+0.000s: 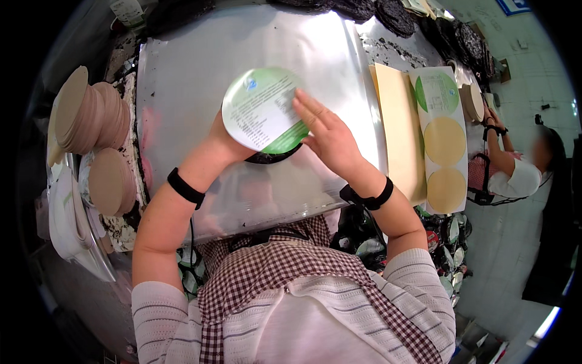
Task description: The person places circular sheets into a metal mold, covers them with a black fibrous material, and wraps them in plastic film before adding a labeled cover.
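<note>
A round disc with a green-and-white printed label (260,109) is held up over the middle of the metal tabletop (182,79). My left hand (225,138) grips it from the left and below, its fingers mostly hidden behind the disc. Across the label's right side lies my right hand (332,132), fingers stretched out and flat against the printed face. The rim of a dark round thing (276,158) shows just under the disc; whether it touches the disc I cannot tell.
Stacks of round tan cardboard discs (108,182) stand on the left. Right of the tabletop lie a tan sheet (397,139) and a backing strip with round labels (435,91). Dark flat round pieces (394,17) line the back. Another person (515,173) works at far right.
</note>
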Motion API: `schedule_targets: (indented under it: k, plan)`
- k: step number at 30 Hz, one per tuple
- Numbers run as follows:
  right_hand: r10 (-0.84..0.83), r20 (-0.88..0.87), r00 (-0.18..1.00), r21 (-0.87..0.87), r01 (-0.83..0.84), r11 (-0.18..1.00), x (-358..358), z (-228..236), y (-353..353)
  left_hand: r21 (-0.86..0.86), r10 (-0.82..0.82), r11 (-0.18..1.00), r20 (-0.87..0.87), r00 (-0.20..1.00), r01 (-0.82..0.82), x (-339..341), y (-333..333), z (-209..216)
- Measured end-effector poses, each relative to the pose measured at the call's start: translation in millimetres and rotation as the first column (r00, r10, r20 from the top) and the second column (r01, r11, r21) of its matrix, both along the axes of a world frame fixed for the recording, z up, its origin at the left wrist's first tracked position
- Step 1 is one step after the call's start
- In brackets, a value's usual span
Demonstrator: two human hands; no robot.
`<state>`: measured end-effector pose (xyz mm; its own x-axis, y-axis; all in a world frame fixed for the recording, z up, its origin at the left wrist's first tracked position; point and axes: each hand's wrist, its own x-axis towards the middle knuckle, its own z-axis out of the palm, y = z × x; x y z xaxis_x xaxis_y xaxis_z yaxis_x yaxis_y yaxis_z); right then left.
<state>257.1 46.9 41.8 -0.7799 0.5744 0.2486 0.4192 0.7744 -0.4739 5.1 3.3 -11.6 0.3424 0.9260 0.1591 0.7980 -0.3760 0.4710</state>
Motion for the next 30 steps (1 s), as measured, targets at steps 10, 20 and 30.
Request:
schedule_targets:
  k: [10,20,30]
  plan:
    - [0.068,-0.294,0.953,-0.305,-0.161,0.939,-59,-37,28,-0.076,0.274,0.96,0.443,0.854,-0.269,9,-10,22]
    - [-0.081,-0.374,0.924,-0.189,0.01,0.982,-29,-41,38,0.143,-0.061,0.987,-0.044,0.997,0.067,4,-3,23]
    - [-0.036,-0.799,0.601,-0.237,-0.258,0.936,48,19,17,0.203,-0.421,0.898,0.13,0.898,0.391,75,-69,141]
